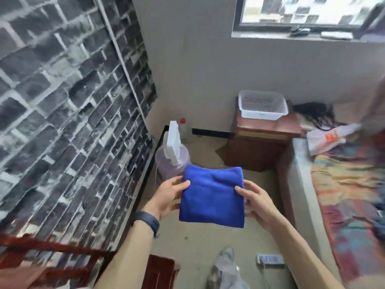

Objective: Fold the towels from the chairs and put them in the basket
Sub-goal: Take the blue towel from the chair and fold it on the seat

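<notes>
A folded blue towel (212, 195) hangs in the air in front of me, a neat square. My left hand (169, 195) grips its left edge, thumb on top. My right hand (256, 200) grips its right edge the same way. A white plastic basket (263, 105) with perforated walls stands on a brown nightstand (264, 132) farther ahead and to the right, against the wall. I see nothing inside the basket. Part of a red wooden chair (52, 249) shows at the lower left.
A dark brick-pattern wall (62, 101) runs along the left. A purple bin (171, 161) with a white object and a bottle stands in the corner. A bed (343, 195) with a colourful sheet and a plastic bag fills the right. Beige floor lies between them.
</notes>
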`<state>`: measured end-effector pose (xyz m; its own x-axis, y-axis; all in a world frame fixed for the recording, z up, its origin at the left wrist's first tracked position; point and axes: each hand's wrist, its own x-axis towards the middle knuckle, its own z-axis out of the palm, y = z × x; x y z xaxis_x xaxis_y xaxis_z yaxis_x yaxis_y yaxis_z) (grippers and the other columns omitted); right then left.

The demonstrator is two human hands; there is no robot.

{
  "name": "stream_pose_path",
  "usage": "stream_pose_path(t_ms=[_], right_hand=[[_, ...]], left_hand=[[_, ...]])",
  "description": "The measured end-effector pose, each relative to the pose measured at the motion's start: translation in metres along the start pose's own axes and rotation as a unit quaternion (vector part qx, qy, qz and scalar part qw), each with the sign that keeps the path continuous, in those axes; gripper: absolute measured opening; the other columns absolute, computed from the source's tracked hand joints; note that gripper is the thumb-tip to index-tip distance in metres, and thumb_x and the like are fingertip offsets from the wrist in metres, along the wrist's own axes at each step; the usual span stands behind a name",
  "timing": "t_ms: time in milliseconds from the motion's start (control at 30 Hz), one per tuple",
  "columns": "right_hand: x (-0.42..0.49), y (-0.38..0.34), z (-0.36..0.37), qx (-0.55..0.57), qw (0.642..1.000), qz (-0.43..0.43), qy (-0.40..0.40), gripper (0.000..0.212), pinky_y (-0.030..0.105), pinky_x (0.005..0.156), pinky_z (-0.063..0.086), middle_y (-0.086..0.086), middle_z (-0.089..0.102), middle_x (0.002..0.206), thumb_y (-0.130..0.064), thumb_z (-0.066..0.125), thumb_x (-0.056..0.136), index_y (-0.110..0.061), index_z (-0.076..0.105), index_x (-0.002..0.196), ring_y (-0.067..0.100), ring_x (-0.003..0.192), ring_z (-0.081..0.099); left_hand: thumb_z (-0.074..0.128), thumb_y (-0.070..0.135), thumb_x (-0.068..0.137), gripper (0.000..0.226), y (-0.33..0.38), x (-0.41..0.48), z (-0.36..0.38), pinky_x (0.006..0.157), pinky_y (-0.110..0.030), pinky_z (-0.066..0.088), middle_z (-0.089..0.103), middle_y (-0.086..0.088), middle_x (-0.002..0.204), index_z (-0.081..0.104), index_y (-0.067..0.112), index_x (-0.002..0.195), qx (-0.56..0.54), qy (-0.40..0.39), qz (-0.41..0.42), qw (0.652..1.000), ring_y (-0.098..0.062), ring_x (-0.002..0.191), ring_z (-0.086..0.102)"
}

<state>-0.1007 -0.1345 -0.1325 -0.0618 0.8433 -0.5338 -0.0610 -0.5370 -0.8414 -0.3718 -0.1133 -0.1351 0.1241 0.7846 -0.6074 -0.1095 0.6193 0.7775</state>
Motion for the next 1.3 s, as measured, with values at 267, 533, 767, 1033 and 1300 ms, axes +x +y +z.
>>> stream_pose_path(t_ms=[267, 533, 767, 1033, 1300], right_hand=[[0.102, -0.104, -0.11, 0.038, 0.997, -0.034, 0.06, 0.025, 0.038, 0.063, 0.058, 0.002, 0.076, 0.107, -0.024, 0.07, 0.092, -0.025, 0.067, 0.117, 0.023, 0.091, 0.074], [0.21, -0.188, -0.199, 0.047, 0.991, -0.057, 0.112, 0.026, 0.039, 0.067, 0.059, 0.001, 0.076, 0.106, -0.025, 0.071, 0.09, -0.027, 0.068, 0.115, 0.024, 0.096, 0.073], [0.323, -0.238, -0.258, 0.046, 0.989, -0.032, 0.138, 0.02, 0.036, 0.067, 0.057, -0.005, 0.076, 0.107, -0.029, 0.07, 0.092, -0.03, 0.069, 0.111, 0.02, 0.096, 0.073], [0.446, -0.256, -0.307, 0.023, 0.985, 0.051, 0.162, 0.019, 0.039, 0.07, 0.059, -0.004, 0.075, 0.109, -0.036, 0.067, 0.094, -0.027, 0.07, 0.11, 0.019, 0.101, 0.072], [0.554, -0.251, -0.345, -0.015, 0.974, 0.176, 0.143, 0.025, 0.039, 0.07, 0.06, -0.001, 0.074, 0.108, -0.037, 0.064, 0.095, -0.022, 0.066, 0.114, 0.022, 0.097, 0.072]], left_hand=[[0.063, 0.024, 0.096, 0.025, 0.121, 0.132, 0.118, 0.072, -0.029, 0.053, 0.075, 0.001, 0.105, 0.066, 0.019, 0.12, 0.043, -0.048, 0.009, 0.998, -0.013, 0.087, 0.072], [0.066, 0.03, 0.094, 0.022, 0.208, 0.255, 0.203, 0.074, -0.032, 0.054, 0.075, 0.003, 0.107, 0.07, 0.022, 0.114, 0.08, -0.072, 0.014, 0.994, -0.013, 0.092, 0.071], [0.065, 0.029, 0.095, 0.018, 0.261, 0.384, 0.253, 0.083, -0.036, 0.053, 0.076, 0.003, 0.101, 0.07, 0.02, 0.11, 0.087, -0.086, -0.009, 0.992, -0.015, 0.086, 0.07], [0.061, 0.025, 0.097, 0.023, 0.293, 0.524, 0.293, 0.087, -0.04, 0.054, 0.074, -0.005, 0.112, 0.069, 0.015, 0.116, 0.109, -0.061, -0.101, 0.987, -0.023, 0.099, 0.07], [0.056, 0.005, 0.086, 0.03, 0.293, 0.615, 0.313, 0.079, -0.036, 0.052, 0.073, -0.012, 0.107, 0.069, 0.003, 0.112, 0.125, -0.019, -0.192, 0.973, -0.025, 0.088, 0.067]])
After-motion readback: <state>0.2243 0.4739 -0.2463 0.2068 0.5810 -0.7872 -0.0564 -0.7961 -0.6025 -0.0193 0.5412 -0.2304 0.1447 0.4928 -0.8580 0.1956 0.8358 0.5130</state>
